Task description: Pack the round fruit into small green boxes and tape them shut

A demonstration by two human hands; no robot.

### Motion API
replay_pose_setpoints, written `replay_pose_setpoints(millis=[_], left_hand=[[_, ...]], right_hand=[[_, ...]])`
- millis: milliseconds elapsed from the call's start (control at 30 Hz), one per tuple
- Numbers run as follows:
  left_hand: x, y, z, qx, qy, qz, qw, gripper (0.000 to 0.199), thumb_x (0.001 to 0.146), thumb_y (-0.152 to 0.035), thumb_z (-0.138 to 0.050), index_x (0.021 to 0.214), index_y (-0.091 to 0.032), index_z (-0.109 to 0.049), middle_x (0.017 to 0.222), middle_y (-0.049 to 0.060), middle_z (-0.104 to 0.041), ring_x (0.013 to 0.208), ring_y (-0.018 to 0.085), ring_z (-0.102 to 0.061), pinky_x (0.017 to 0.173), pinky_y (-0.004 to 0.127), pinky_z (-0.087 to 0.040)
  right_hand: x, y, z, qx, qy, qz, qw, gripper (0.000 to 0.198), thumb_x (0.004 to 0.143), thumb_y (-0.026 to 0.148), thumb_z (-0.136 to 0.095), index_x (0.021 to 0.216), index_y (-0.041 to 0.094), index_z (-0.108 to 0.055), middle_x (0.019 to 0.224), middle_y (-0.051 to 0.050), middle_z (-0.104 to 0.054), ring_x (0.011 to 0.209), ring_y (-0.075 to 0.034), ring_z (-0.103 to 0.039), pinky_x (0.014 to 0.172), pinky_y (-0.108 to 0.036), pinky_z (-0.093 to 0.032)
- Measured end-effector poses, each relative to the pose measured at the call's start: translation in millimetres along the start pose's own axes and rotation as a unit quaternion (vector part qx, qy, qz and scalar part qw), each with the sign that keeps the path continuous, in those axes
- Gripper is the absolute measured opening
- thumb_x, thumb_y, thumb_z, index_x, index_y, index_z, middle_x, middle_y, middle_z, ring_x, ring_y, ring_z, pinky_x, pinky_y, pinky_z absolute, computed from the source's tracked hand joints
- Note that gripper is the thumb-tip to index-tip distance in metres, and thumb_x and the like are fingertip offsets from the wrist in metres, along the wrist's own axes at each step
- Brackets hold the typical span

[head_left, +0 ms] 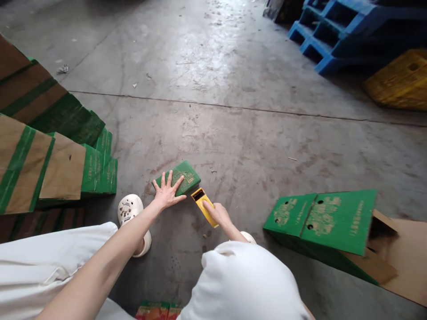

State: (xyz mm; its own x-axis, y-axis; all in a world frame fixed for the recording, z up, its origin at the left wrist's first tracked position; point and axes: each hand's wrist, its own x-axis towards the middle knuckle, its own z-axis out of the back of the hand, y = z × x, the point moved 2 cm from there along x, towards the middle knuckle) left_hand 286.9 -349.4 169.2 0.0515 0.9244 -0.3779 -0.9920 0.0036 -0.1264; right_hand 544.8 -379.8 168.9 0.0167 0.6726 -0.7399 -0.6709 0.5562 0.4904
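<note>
A small flat green box (187, 174) with gold print lies on the concrete floor in front of me. My left hand (167, 191) rests flat on its near left part, fingers spread wide. In my right hand (218, 213) is a yellow rectangular object (205, 208) with a dark opening at its far end. My thumb presses along its top, and the other fingers are mostly hidden. That far end is close to the box's right corner. What kind of object it is, I cannot make out.
Stacked green and brown cartons (63, 166) stand at the left. To the right, a green carton (333, 222) lies with its brown flaps open. Blue pallets (333, 31) and a yellow crate (400, 82) are at the far right. My white clogs (130, 209) flank the work area.
</note>
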Motion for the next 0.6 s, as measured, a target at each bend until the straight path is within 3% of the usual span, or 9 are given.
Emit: replay_pose_setpoints(millis=[100, 200, 300, 600], left_hand=[[8.0, -13.9, 1.4, -0.014, -0.028, 0.068, 0.997, 0.102, 0.086, -0.082, -0.056, 0.168, -0.042, -0.009, 0.178, 0.015, 0.009, 0.162, 0.050, 0.003, 0.114, 0.085, -0.009], [20.1, -28.2, 3.9, -0.013, -0.042, 0.113, 0.993, 0.122, 0.077, -0.077, -0.072, 0.170, -0.034, -0.004, 0.177, 0.023, 0.005, 0.161, 0.051, -0.002, 0.117, 0.081, -0.011], [30.8, -35.1, 6.1, -0.008, -0.034, 0.107, 0.994, 0.135, 0.071, -0.070, -0.081, 0.170, -0.027, -0.001, 0.175, 0.028, 0.000, 0.161, 0.051, -0.002, 0.119, 0.078, -0.011], [37.7, -33.9, 20.2, 0.017, -0.030, 0.102, 0.994, 0.136, 0.065, -0.064, -0.085, 0.171, -0.027, -0.008, 0.170, 0.029, -0.023, 0.156, 0.051, -0.023, 0.121, 0.065, -0.018]], right_hand=[[0.9, -16.7, 16.8, -0.210, -0.085, 0.028, 0.974, 0.048, 0.104, 0.058, -0.051, 0.115, 0.013, -0.068, 0.120, -0.024, -0.075, 0.120, -0.037, -0.069, 0.101, -0.043, -0.047], [5.5, -35.5, 18.6, -0.336, -0.100, 0.048, 0.935, 0.044, 0.111, 0.048, -0.043, 0.123, 0.011, -0.063, 0.114, -0.022, -0.077, 0.116, -0.034, -0.072, 0.103, -0.041, -0.045], [10.3, -50.9, 13.6, -0.343, -0.083, 0.039, 0.935, 0.042, 0.112, 0.046, -0.041, 0.124, 0.011, -0.060, 0.112, -0.020, -0.078, 0.112, -0.032, -0.074, 0.098, -0.037, -0.047], [16.5, -55.0, 10.8, -0.361, -0.033, 0.025, 0.932, 0.042, 0.111, 0.044, -0.043, 0.131, 0.010, -0.057, 0.123, -0.022, -0.076, 0.116, -0.035, -0.073, 0.095, -0.038, -0.048]])
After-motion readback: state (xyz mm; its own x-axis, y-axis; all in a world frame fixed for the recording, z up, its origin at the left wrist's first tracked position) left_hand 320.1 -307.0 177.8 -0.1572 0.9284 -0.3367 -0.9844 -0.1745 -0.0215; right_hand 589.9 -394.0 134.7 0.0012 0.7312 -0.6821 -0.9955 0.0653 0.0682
